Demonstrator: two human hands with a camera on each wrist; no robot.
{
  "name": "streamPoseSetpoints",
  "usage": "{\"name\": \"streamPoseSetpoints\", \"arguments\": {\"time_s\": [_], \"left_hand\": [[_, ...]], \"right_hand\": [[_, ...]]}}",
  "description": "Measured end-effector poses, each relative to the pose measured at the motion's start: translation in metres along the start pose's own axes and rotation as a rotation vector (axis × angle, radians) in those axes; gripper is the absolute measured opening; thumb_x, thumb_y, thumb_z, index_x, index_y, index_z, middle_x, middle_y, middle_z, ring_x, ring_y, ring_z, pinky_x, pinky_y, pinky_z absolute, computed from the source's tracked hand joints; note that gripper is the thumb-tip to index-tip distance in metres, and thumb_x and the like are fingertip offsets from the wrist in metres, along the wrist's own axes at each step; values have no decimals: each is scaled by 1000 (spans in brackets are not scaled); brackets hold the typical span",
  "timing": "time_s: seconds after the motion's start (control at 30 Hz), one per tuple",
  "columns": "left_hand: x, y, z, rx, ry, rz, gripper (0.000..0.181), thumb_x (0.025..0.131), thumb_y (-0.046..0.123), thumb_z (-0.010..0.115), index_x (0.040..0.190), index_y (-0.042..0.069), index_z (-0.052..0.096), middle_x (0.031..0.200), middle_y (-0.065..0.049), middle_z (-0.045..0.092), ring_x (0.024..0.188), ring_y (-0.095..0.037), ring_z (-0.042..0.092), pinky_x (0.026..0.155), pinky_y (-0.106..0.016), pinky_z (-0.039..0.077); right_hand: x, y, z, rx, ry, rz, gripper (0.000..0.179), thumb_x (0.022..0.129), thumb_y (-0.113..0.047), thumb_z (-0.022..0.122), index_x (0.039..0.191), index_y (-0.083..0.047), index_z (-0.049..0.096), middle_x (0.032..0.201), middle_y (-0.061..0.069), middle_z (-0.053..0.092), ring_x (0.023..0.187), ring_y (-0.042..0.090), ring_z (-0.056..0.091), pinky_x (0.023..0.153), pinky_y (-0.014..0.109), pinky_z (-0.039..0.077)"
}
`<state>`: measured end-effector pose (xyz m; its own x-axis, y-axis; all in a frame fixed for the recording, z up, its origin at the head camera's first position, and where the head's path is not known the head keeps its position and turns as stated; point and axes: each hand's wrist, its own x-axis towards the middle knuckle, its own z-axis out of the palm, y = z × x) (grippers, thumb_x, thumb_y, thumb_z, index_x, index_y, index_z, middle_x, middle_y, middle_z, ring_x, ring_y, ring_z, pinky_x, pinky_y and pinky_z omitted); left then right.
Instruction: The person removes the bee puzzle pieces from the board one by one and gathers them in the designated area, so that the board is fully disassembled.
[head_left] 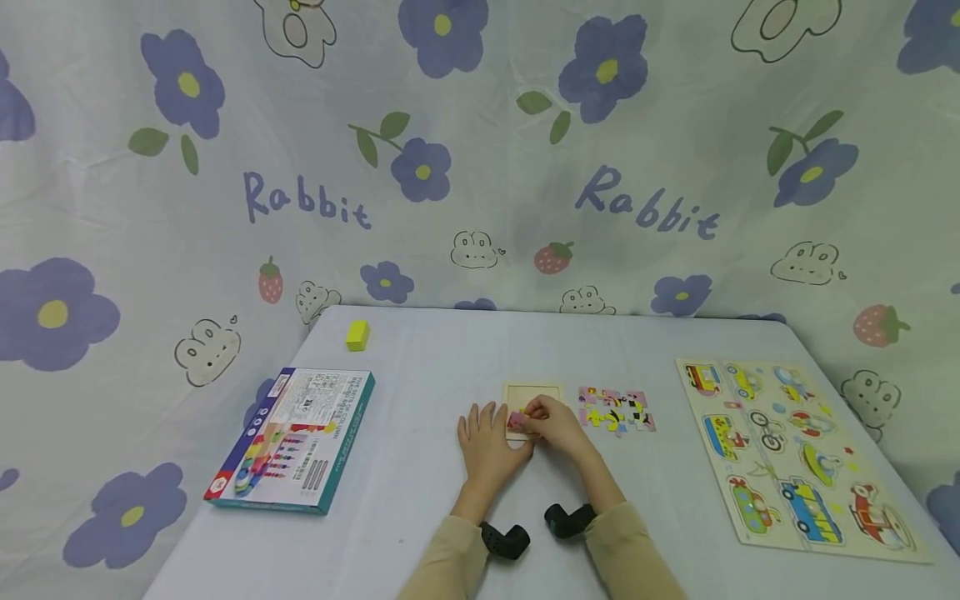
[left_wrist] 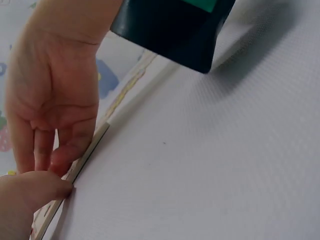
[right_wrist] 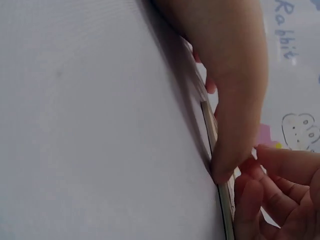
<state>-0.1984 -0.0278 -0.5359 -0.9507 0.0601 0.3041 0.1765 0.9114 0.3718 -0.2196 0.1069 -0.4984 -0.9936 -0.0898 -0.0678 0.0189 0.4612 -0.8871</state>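
- The wooden puzzle tray (head_left: 534,389) is best braced by the left hand (head_left: 486,442), its fingers spread, nothing gripped, thumb at the near edge.
- The pink puzzle piece (head_left: 516,419), pinched by the right hand (head_left: 558,427) at the tray's left side, should be aligned before being pressed.
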Motion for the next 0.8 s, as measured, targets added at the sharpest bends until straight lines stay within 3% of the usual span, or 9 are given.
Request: {"name": "streamPoseSetpoints", "arguments": {"time_s": [0.17,0.37,0.53,0.8], "left_hand": [[1,-1,1,-1,-17,-5,73,70,56,66,127,11,54,131,-10,48,129,-36,32,104,-56,18],[1,0,1,-8,-23,-11,72,70,53,67,127,11,54,131,-10,48,129,-37,32,105,-56,17],[1,0,1,-6,-30,-15,72,70,53,67,127,11,54,131,-10,48,130,-36,31,105,-55,16],[1,0,1,-26,-34,-18,72,70,51,67,128,10,54,132,-11,47,130,-37,30,105,-56,15]], "right_hand": [[1,3,-10,192,-6,84,18,85,-9,63,99,2,59,76,4,60,61,11,53,55,23,46],[-3,8,-32,431,47,190,30,86,-9,64,110,6,58,81,0,61,67,8,58,61,20,50],[-13,17,-53,468,91,209,35,85,-9,65,114,9,57,88,0,62,72,7,59,64,19,51],[-31,33,-74,388,154,261,37,85,-11,65,116,8,58,90,0,64,72,6,58,63,19,51]]}}
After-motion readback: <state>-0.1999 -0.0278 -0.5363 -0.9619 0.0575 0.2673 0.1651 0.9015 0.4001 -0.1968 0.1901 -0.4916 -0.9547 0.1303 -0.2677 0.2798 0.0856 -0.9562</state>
